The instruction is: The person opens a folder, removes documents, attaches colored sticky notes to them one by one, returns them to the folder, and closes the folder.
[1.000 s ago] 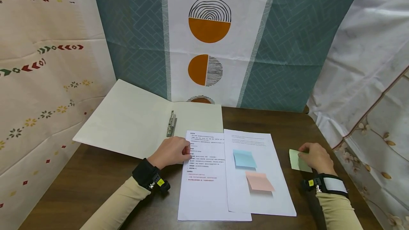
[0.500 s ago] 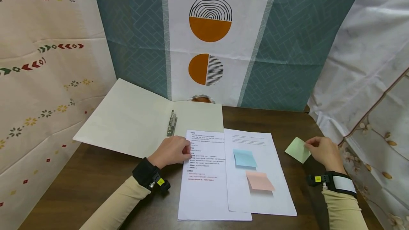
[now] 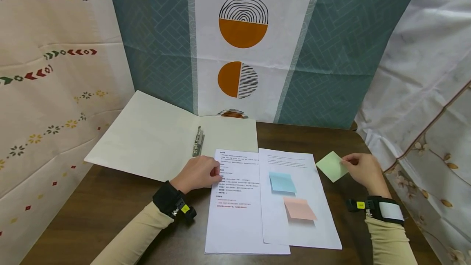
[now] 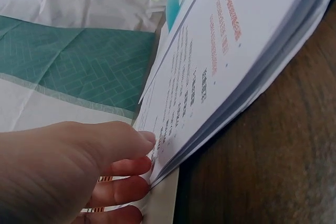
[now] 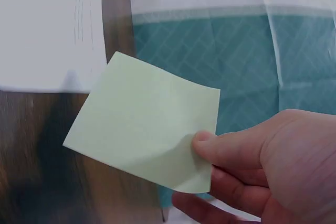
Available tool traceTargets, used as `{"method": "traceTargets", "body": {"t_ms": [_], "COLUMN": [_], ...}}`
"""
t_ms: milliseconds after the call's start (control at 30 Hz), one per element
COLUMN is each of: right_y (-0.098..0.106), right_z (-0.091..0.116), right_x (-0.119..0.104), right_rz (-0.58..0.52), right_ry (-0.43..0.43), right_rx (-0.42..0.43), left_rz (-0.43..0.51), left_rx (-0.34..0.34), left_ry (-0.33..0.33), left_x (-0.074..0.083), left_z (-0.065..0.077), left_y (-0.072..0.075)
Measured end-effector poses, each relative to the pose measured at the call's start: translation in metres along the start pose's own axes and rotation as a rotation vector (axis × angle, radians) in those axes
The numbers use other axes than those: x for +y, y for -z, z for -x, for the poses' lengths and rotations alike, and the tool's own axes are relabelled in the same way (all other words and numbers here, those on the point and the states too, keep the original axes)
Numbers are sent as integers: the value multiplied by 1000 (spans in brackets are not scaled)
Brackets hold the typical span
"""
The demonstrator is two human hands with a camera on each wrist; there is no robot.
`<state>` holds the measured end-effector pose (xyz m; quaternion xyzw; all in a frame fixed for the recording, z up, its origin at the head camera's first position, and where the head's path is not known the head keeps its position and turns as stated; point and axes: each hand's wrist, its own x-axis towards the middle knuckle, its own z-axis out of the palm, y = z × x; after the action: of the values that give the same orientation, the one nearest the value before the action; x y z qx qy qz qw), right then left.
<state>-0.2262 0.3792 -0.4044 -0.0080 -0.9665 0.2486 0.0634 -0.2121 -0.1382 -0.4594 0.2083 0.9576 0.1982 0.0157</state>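
Note:
My right hand (image 3: 364,171) pinches a light green sticky note (image 3: 332,167) by one corner, thumb on its face, as the right wrist view shows closely. The note is held up at the right edge of a white sheet (image 3: 294,232) bearing a blue sticky note (image 3: 282,183) and a pink sticky note (image 3: 299,208). My left hand (image 3: 196,173) grips the left edge of a stack of printed pages (image 3: 235,228), thumb on top and fingers curled at the edge. The sheet with the notes overlaps the right side of that stack.
Behind the pages an open cream folder (image 3: 147,134) lies with a metal clip (image 3: 198,142) along its spine. Dark wooden table (image 3: 95,207) shows around the papers. Patterned cloths (image 3: 158,44) hang at the back and both sides.
My right hand has lifted the green note from the table at the right, turned it corner-up and moved it left towards the white sheet. The left hand has stayed at the stack's edge.

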Motion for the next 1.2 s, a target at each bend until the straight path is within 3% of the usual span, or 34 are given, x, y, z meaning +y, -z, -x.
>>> {"method": "traceTargets", "body": {"t_ms": [367,800,1200], "right_y": [-26,-44,-75], "right_z": [3,10,7], "right_x": [-42,-93,-137], "right_rz": [-90,-174,-204], "right_ry": [-4,139,226], "right_rx": [-44,-41,-116], "left_rz": [10,2,9], "left_rx": [3,9,8], "left_ry": [-8,-5,-9], "left_x": [-1,-2,-3], "left_z": [0,-1,-1], "left_y": [0,0,0]}}
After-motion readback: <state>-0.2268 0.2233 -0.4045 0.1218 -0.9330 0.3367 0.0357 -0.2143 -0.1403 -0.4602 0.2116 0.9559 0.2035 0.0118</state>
